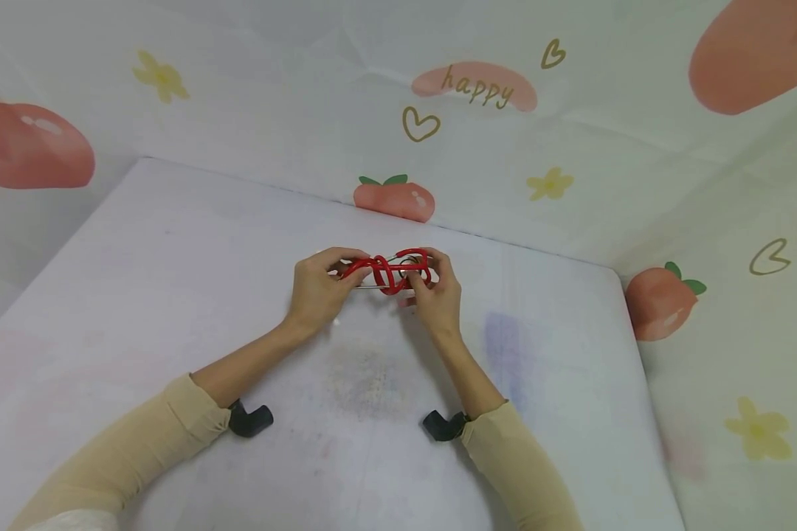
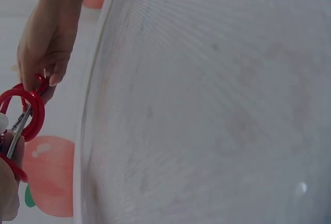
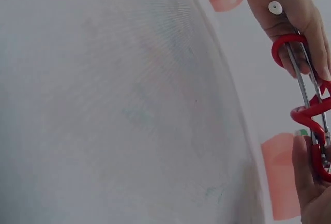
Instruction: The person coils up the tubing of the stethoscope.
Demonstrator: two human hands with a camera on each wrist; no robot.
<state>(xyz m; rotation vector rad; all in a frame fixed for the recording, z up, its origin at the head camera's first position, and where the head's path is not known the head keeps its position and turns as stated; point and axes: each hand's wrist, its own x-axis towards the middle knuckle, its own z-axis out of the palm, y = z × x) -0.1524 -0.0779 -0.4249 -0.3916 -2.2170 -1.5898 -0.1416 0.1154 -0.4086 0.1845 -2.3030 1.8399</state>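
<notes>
Both hands hold up a twisted frame of thick red loops (image 1: 388,287) and thin silver rods (image 3: 300,79). My left hand (image 1: 319,291) pinches its left end, thumb in front and fingers behind. At the other end, my right hand (image 1: 438,295) grips a red loop beside a dark ring, its fingers partly hidden behind the frame. A red coil winds round the rods between the hands. In the right wrist view, a white round knob (image 3: 275,8) shows by the left hand. The left wrist view catches a red loop (image 2: 37,120) at its left edge.
A pale, stained table (image 1: 372,457) lies under the hands. Behind it rises a white cloth backdrop (image 1: 272,88) printed with peaches, flowers and hearts. Black bent pieces (image 1: 251,420) sit at both sleeve cuffs.
</notes>
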